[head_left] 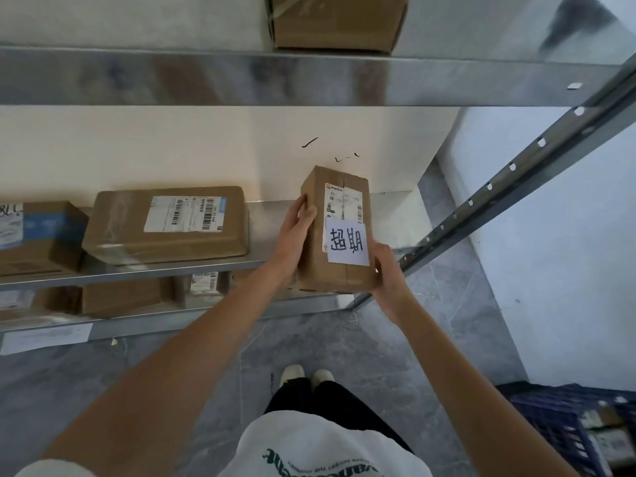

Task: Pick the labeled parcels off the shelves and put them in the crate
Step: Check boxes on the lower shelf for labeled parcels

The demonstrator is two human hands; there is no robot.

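Shirt (320, 445) hem and shoes (306, 375) lowest in frame, over grey floor (395, 339). Parcel (339, 232) held upright at right end of middle shelf (165, 268), bearing a shipping label (344, 199) and a white handwritten note (347, 243). Left hand (296, 232) clamped on its left side, right hand (390, 273) on its lower right corner. Whether its base touches the shelf: cannot tell. Flat box (167, 224) just left. Blue crate (581, 426) on floor at lower right, apparently holding parcels, blurred.
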